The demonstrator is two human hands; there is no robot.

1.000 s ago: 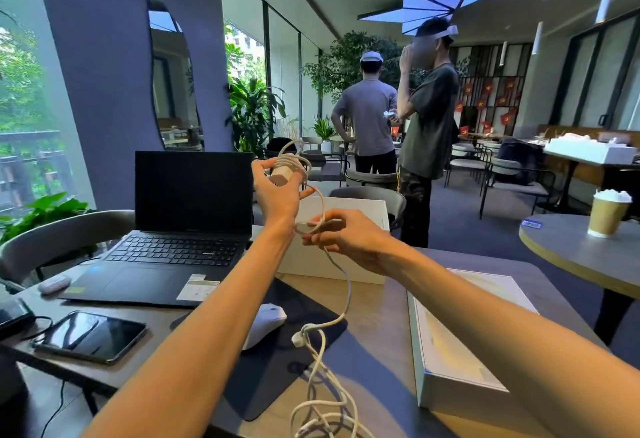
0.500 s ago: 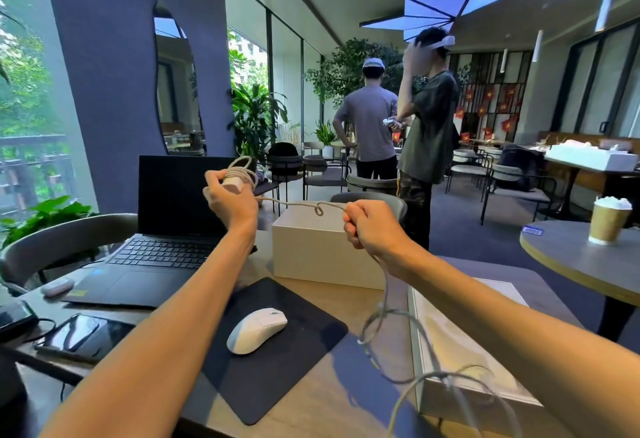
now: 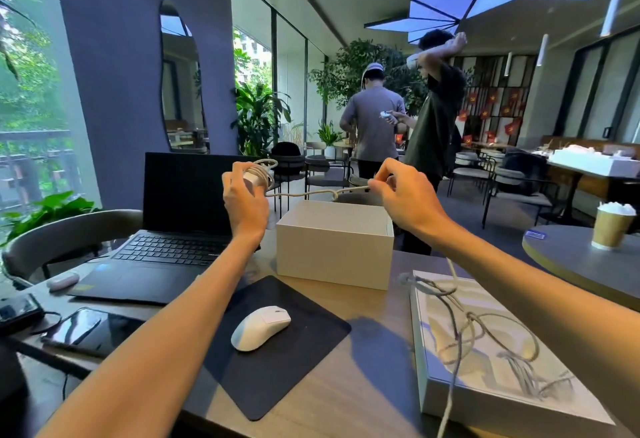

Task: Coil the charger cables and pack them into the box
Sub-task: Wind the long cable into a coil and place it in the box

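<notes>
My left hand is raised above the table and grips a white charger wrapped with coils of pale cable. A taut strand of that cable runs right to my right hand, which pinches it between thumb and fingers. The strand has a small kink near its middle. Below both hands stands an open white box. The loose rest of the cable hangs down under my right forearm and lies tangled over a flat white box at the right.
An open black laptop sits at the left, with a phone and a small white case nearer me. A white mouse lies on a dark mat. Two people stand behind the table. A paper cup is on the right table.
Both hands drew apart and pulled the cable strand taut above the open box. The loose cable swung from the table's middle onto the flat box at the right.
</notes>
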